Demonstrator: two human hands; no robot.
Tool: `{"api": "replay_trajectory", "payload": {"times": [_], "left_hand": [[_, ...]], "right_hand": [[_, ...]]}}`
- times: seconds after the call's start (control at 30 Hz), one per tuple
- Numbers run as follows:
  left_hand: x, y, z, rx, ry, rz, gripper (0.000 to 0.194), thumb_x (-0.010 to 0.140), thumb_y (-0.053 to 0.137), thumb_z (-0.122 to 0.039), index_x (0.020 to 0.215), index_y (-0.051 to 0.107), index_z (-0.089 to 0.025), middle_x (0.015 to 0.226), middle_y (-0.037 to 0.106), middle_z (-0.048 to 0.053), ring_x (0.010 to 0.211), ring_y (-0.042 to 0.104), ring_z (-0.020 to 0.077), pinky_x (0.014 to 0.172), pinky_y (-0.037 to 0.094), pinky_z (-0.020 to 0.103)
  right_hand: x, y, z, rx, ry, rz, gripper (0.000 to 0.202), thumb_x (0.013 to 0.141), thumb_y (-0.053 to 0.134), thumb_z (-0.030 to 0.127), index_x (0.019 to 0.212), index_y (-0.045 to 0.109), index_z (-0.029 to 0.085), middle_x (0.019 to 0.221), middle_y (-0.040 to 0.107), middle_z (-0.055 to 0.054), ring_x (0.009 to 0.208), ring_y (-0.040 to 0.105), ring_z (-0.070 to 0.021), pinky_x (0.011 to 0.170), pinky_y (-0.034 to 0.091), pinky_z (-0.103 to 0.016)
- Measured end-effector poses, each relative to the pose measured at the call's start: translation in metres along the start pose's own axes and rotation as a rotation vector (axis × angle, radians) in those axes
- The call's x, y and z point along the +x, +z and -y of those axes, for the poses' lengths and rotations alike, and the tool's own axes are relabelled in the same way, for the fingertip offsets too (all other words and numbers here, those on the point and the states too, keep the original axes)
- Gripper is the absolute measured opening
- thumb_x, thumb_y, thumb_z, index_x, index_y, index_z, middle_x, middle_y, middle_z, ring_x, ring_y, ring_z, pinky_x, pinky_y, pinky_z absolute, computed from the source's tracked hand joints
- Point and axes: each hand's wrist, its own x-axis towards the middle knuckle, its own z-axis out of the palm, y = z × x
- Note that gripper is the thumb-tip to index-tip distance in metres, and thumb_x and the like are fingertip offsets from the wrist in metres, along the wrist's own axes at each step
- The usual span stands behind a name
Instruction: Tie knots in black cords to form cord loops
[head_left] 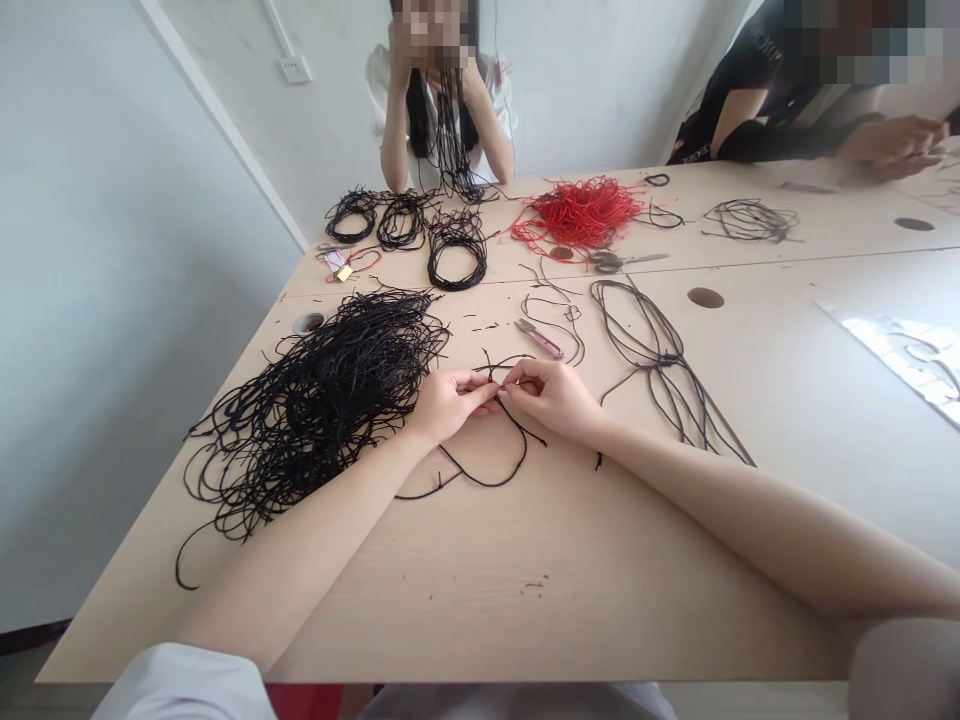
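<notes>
Near the middle of the table, my left hand [451, 400] pinches a black cord [501, 484] between thumb and fingers. My right hand [551, 395] is closed on the same cord, its fingertips almost touching those of the left. Short cord ends stick up and out around the fingertips, and a loop hangs down onto the table below them. The exact crossing of the cord is partly hidden by the fingers. Left of my hands lies a big tangled pile of black cords [337, 390]. Just beyond them rests a pair of pink thread snips [541, 339].
On the table [480, 600] are coiled black cord bundles [457, 265], a red cord pile [585, 212], black scissors [609, 262] and a tied black bundle [667, 360]. A person [487, 120] opposite holds black cords; another person [757, 110] sits at the right.
</notes>
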Motion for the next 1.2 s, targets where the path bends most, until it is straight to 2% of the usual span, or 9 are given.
{"api": "replay_trajectory", "payload": {"times": [0.2, 0.3, 0.4, 0.53, 0.63, 0.83, 0.93, 1.07, 1.2], "left_hand": [[0.002, 0.0, -0.003, 0.021, -0.001, -0.001, 0.032, 0.072, 0.071, -0.044, 0.084, 0.073, -0.015, 0.085, 0.073, 0.009, 0.08, 0.069, 0.0214, 0.057, 0.052, 0.024], [0.003, -0.002, -0.003, -0.031, -0.035, 0.052, 0.032, 0.073, 0.071, -0.042, 0.089, 0.073, -0.015, 0.089, 0.073, 0.01, 0.083, 0.069, 0.0203, 0.065, 0.054, 0.026], [0.005, -0.006, 0.0, -0.103, -0.092, 0.103, 0.032, 0.073, 0.072, -0.04, 0.093, 0.071, -0.015, 0.091, 0.073, 0.011, 0.084, 0.069, 0.0192, 0.074, 0.055, 0.029], [0.006, -0.008, 0.0, -0.149, -0.13, 0.109, 0.028, 0.073, 0.073, -0.036, 0.091, 0.068, -0.014, 0.087, 0.073, 0.01, 0.08, 0.069, 0.0178, 0.074, 0.055, 0.029], [0.004, -0.005, -0.005, -0.126, -0.109, 0.128, 0.023, 0.073, 0.072, -0.033, 0.084, 0.068, -0.014, 0.082, 0.072, 0.008, 0.076, 0.068, 0.0168, 0.072, 0.054, 0.029], [0.002, 0.0, -0.003, 0.06, 0.043, 0.13, 0.023, 0.072, 0.072, -0.036, 0.081, 0.07, -0.015, 0.077, 0.071, 0.006, 0.072, 0.066, 0.0177, 0.073, 0.052, 0.03], [0.003, -0.002, 0.001, 0.162, 0.108, 0.216, 0.021, 0.074, 0.069, -0.038, 0.077, 0.071, -0.017, 0.073, 0.07, 0.005, 0.07, 0.065, 0.0181, 0.072, 0.052, 0.03], [-0.001, -0.003, -0.003, 0.214, 0.121, 0.408, 0.023, 0.077, 0.066, -0.039, 0.078, 0.073, -0.018, 0.073, 0.072, 0.006, 0.066, 0.065, 0.0174, 0.068, 0.052, 0.029], [-0.005, 0.0, -0.006, 0.138, 0.074, 0.482, 0.024, 0.076, 0.067, -0.04, 0.08, 0.075, -0.017, 0.079, 0.073, 0.008, 0.071, 0.067, 0.018, 0.07, 0.053, 0.028]], "right_hand": [[0.004, 0.0, 0.005, -0.062, 0.004, -0.115, 0.011, 0.071, 0.056, 0.026, 0.063, 0.055, 0.019, 0.051, 0.037, 0.005, 0.049, 0.03, -0.0089, 0.049, 0.026, -0.025], [0.005, -0.001, 0.0, -0.013, 0.048, -0.076, 0.011, 0.072, 0.055, 0.028, 0.065, 0.056, 0.019, 0.052, 0.041, 0.005, 0.05, 0.032, -0.0094, 0.05, 0.027, -0.025], [0.005, -0.003, -0.005, 0.036, 0.057, -0.028, 0.014, 0.076, 0.054, 0.031, 0.073, 0.061, 0.019, 0.055, 0.048, 0.004, 0.052, 0.037, -0.0103, 0.052, 0.03, -0.025], [0.006, -0.006, -0.007, 0.099, 0.03, 0.002, 0.027, 0.083, 0.05, 0.038, 0.093, 0.067, 0.02, 0.075, 0.063, -0.001, 0.063, 0.049, -0.0134, 0.061, 0.037, -0.027], [0.008, -0.007, -0.007, 0.156, -0.004, -0.008, 0.034, 0.085, 0.049, 0.046, 0.096, 0.067, 0.019, 0.087, 0.065, -0.004, 0.071, 0.052, -0.015, 0.067, 0.04, -0.028], [0.011, -0.004, -0.008, 0.191, -0.032, -0.043, 0.037, 0.086, 0.051, 0.051, 0.092, 0.067, 0.018, 0.085, 0.064, -0.004, 0.07, 0.051, -0.0143, 0.066, 0.039, -0.028], [0.01, -0.006, -0.005, 0.236, -0.023, -0.102, 0.039, 0.087, 0.049, 0.052, 0.098, 0.066, 0.02, 0.085, 0.063, -0.004, 0.069, 0.05, -0.0136, 0.064, 0.039, -0.027], [0.012, -0.01, -0.003, 0.266, -0.059, -0.23, 0.036, 0.086, 0.051, 0.051, 0.09, 0.065, 0.019, 0.077, 0.062, -0.003, 0.067, 0.052, -0.0132, 0.062, 0.041, -0.028], [0.018, -0.008, -0.011, 0.198, -0.085, -0.128, 0.025, 0.086, 0.054, 0.04, 0.091, 0.069, 0.021, 0.096, 0.068, -0.005, 0.091, 0.06, -0.0182, 0.084, 0.045, -0.033]]}}
